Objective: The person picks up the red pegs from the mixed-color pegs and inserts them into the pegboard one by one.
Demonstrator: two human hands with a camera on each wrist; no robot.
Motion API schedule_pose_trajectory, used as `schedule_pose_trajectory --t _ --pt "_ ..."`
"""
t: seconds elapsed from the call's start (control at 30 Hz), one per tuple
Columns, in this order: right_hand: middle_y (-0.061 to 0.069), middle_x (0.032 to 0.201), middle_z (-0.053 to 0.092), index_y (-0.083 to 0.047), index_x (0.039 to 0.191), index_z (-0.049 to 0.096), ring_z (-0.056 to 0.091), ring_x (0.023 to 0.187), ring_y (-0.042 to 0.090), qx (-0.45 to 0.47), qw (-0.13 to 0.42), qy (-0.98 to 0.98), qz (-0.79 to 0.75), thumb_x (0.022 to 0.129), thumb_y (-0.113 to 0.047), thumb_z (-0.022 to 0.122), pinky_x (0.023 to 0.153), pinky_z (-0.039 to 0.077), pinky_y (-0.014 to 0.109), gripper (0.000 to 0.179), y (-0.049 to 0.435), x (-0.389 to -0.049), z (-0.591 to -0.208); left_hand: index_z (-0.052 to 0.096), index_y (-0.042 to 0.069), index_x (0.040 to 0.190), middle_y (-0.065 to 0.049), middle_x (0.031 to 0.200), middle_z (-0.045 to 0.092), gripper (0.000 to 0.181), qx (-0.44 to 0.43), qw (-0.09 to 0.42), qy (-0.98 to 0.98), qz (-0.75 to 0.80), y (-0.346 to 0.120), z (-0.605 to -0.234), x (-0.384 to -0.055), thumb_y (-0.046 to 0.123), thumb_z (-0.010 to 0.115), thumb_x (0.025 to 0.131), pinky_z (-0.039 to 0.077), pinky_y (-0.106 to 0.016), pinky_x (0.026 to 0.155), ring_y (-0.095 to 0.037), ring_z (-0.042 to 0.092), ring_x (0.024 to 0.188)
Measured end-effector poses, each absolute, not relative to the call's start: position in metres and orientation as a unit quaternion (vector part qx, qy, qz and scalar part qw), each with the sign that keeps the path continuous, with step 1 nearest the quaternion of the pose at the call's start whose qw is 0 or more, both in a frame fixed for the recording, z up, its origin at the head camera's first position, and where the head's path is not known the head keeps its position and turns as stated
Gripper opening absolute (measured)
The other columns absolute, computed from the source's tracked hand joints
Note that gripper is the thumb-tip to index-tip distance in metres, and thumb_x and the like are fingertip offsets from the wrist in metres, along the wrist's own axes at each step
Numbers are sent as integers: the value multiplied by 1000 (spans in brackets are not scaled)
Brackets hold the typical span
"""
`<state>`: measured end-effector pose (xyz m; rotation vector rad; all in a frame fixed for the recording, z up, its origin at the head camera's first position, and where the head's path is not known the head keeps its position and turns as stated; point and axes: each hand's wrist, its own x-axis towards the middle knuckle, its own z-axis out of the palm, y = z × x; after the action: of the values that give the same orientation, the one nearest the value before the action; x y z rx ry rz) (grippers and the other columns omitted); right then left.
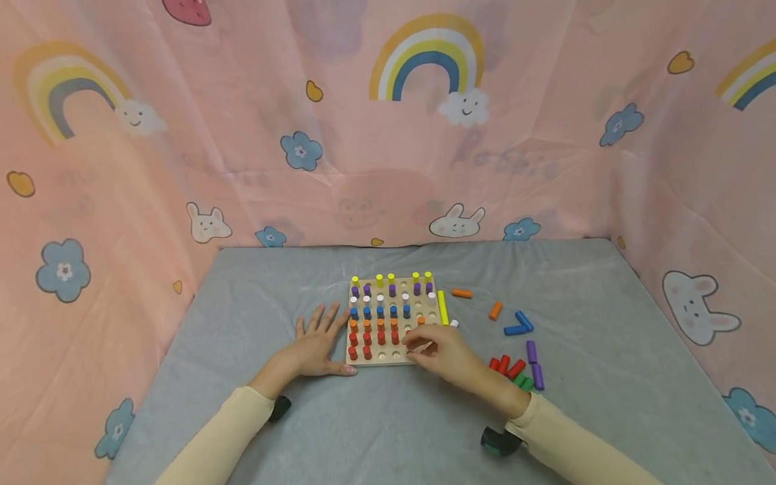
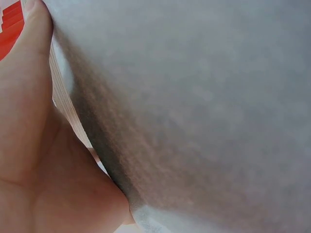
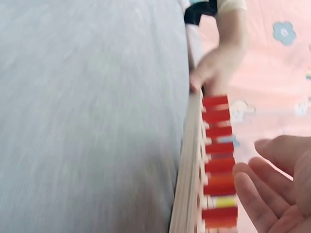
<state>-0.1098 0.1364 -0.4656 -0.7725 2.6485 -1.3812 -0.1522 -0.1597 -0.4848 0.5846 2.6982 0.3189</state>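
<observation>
A wooden pegboard lies on the grey cloth, with rows of coloured pegs standing in its holes. Spread fingers of my left hand rest along the board's left side, the thumb by its front left corner. In the left wrist view, that hand lies against the board's edge. My right hand hovers over the front right part of the board, beside the red pegs. In the right wrist view its thumb and loosely bent fingers stand apart, with no peg visible between them.
Right of the board lie loose pegs: orange, blue, purple, red and green. A long yellow piece lies along the board's right edge. A patterned pink curtain surrounds the table.
</observation>
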Motion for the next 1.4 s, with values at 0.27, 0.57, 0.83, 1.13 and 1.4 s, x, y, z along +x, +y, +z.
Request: schedule_pose_trajectory --t 0.27,0.57,0.83,1.13,1.4 --pt "4 103 74 -10 107 72 69 94 13 -228 86 871 -428 89 -15 74 75 55 22 19 181 -113 -457 6 21 161 -12 169 -5 119 207 183 955 111 -160 -485 -154 72 70 74 2 -77 113 -44 -6 154" --pt "3 102 75 -9 104 75 70 92 15 -237 91 881 -400 84 -14 78 75 57 24 21 226 -116 -458 7 20 161 -14 169 -3 120 205 183 955 115 -162 -483 -154 71 72 74 3 -77 112 -45 -4 154" --pt "6 103 75 -9 105 75 70 94 20 -248 147 877 -383 85 -16 78 79 57 28 22 242 -121 -466 7 20 161 -13 169 -3 120 204 183 955 117 -163 -483 -154 71 72 74 2 -77 113 -44 -4 154" --pt "2 105 73 -13 100 76 66 96 17 -269 220 864 -364 85 -6 74 83 57 31 16 244 -131 -468 7 21 161 -12 169 -5 119 204 188 954 116 -161 -485 -153 72 70 75 2 -77 113 -43 -6 155" --pt "0 101 72 -14 96 77 61 93 10 -267 258 854 -365 83 -4 75 81 51 23 17 242 -137 -470 7 21 161 -12 169 -5 118 205 189 953 116 -160 -485 -152 71 70 75 2 -76 114 -43 -6 155"
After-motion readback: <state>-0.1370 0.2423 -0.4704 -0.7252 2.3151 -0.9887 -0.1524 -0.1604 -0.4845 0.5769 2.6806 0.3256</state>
